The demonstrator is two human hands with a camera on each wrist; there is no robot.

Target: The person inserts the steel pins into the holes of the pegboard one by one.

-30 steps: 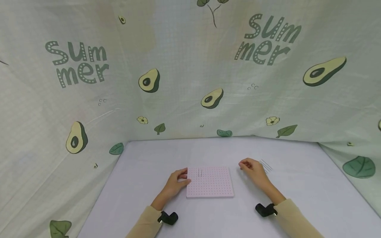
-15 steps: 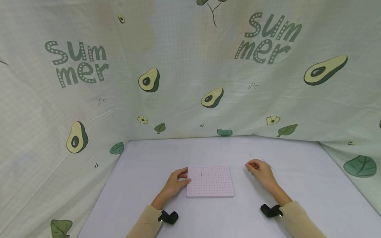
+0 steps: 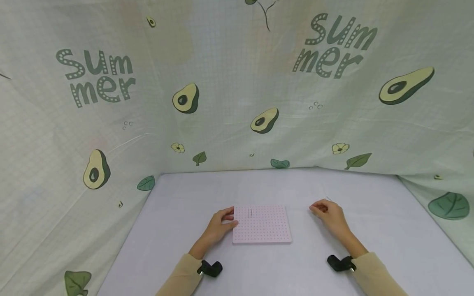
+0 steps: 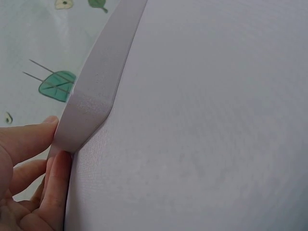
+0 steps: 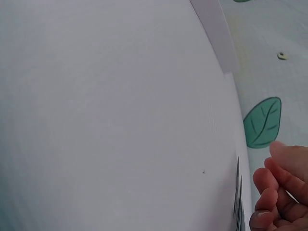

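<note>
A pale pink pegboard (image 3: pixel 263 230) with rows of small holes lies flat on the table. Two thin dark wire-like pins (image 3: pixel 251 213) stand upright near its far left corner; in the left wrist view those pins (image 4: pixel 45 79) stick up beyond the board's edge. My left hand (image 3: pixel 216 228) holds the board's left edge, thumb at the top rim and fingers against the side. Right of the board, my right hand (image 3: pixel 331 214) hovers with loosely bent fingers and nothing visible between them. Several loose pins (image 5: pixel 239 207) lie below it, mostly hidden by the hand in the head view.
A white table (image 3: pixel 259 271) carries everything. Behind and at both sides hangs a pale curtain (image 3: pixel 222 61) printed with avocados, leaves and lettering. Black wrist cameras sit at the left sleeve (image 3: pixel 181 275) and right sleeve (image 3: pixel 377 273).
My right hand has moved right, away from the board, and now covers most of the loose pins. The left hand and the pegboard have stayed in place.
</note>
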